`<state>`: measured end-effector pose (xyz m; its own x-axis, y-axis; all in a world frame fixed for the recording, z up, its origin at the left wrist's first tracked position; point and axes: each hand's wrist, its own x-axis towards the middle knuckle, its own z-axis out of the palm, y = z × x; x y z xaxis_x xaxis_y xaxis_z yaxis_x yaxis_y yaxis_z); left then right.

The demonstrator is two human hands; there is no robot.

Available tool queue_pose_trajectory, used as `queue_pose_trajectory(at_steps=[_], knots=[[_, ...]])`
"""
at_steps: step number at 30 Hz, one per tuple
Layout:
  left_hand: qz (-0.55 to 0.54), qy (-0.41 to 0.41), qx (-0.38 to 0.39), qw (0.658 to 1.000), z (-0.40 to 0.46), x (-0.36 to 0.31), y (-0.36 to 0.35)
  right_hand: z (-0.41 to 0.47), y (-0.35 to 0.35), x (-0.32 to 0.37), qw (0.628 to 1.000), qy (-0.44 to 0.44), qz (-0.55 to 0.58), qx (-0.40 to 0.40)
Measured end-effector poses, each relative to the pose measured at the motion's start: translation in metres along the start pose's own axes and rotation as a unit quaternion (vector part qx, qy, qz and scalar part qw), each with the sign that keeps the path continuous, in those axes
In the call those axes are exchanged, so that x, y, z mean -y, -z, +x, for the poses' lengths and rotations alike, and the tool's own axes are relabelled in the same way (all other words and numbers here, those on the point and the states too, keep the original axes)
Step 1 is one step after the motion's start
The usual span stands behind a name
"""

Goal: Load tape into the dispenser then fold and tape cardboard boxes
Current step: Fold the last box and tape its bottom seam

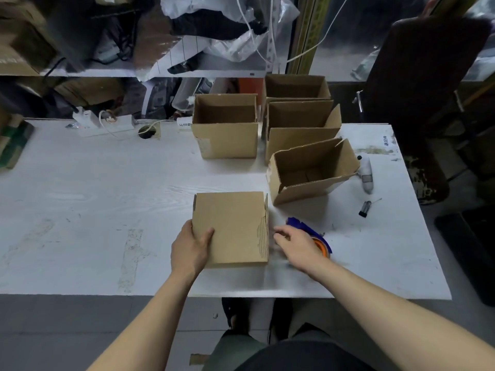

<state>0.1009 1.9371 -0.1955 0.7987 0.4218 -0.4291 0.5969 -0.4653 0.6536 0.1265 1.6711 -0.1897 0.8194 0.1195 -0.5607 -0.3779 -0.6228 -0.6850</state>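
Observation:
A folded cardboard box lies with a closed face up near the table's front edge. My left hand grips its lower left corner, thumb on top. My right hand hovers just right of the box, fingers loosely spread and slightly blurred, over a blue tape dispenser holding an orange-cored tape roll. Whether the fingers touch the dispenser cannot be told.
Several open cardboard boxes stand behind: one at centre, two at the back right, one tilted. A white tool and a small screwdriver lie right. A power strip sits on the white table.

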Motion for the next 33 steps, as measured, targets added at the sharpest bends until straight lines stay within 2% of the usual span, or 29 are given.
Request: queue_pose_trajectory(at_steps=[1, 3, 5, 7, 9, 12, 14, 16, 18, 20, 22, 23, 25, 27, 28, 30, 33], knots=[[0.003, 0.005, 0.0, 1.0, 0.001, -0.001, 0.0, 0.002, 0.006, -0.007, 0.995, 0.024, -0.077, -0.061], [0.048, 0.009, -0.027, 0.998, 0.0, -0.004, -0.001, 0.008, 0.018, -0.025, 0.957, 0.067, -0.246, -0.142], [0.133, -0.024, -0.07, 0.988, -0.005, -0.007, -0.006, 0.016, 0.031, -0.042, 0.914, 0.037, -0.381, -0.135], [0.201, -0.112, -0.08, 0.97, -0.014, -0.012, -0.016, 0.022, 0.038, -0.054, 0.897, -0.009, -0.431, -0.096], [0.261, -0.212, -0.044, 0.941, -0.025, -0.016, -0.03, 0.028, 0.042, -0.062, 0.902, -0.033, -0.425, -0.069], [0.326, -0.335, 0.056, 0.882, -0.035, -0.01, -0.05, 0.031, 0.049, -0.062, 0.928, -0.028, -0.367, -0.064], [0.343, -0.375, 0.098, 0.856, -0.033, -0.001, -0.052, 0.026, 0.054, -0.061, 0.969, -0.022, -0.239, -0.062], [0.342, -0.383, 0.117, 0.85, -0.029, 0.001, -0.043, 0.015, 0.056, -0.056, 0.994, -0.004, -0.096, -0.045], [0.332, -0.366, 0.131, 0.86, -0.027, -0.006, -0.033, 0.002, 0.056, -0.049, 0.999, 0.041, -0.004, -0.035], [0.257, -0.323, 0.146, 0.899, -0.033, -0.023, -0.027, -0.009, 0.056, -0.039, 0.994, 0.102, 0.023, -0.036], [0.05, -0.194, 0.153, 0.968, -0.046, -0.052, -0.024, -0.017, 0.059, -0.032, 0.986, 0.158, 0.011, -0.048], [-0.079, -0.098, 0.169, 0.978, -0.053, -0.068, -0.023, -0.02, 0.061, -0.029, 0.982, 0.183, -0.002, -0.055], [-0.264, 0.059, 0.238, 0.933, -0.057, -0.09, -0.021, -0.023, 0.062, -0.028, 0.971, 0.228, -0.032, -0.067], [-0.317, 0.103, 0.301, 0.893, -0.059, -0.101, -0.019, -0.026, 0.063, -0.028, 0.959, 0.268, -0.057, -0.069], [-0.318, 0.102, 0.313, 0.889, -0.059, -0.103, -0.02, -0.027, 0.063, -0.029, 0.953, 0.287, -0.063, -0.073], [-0.314, 0.104, 0.289, 0.898, -0.062, -0.105, -0.023, -0.028, 0.065, -0.029, 0.94, 0.321, -0.081, -0.086], [-0.319, 0.103, 0.259, 0.906, -0.066, -0.105, -0.028, -0.025, 0.069, -0.031, 0.898, 0.384, -0.171, -0.129]])
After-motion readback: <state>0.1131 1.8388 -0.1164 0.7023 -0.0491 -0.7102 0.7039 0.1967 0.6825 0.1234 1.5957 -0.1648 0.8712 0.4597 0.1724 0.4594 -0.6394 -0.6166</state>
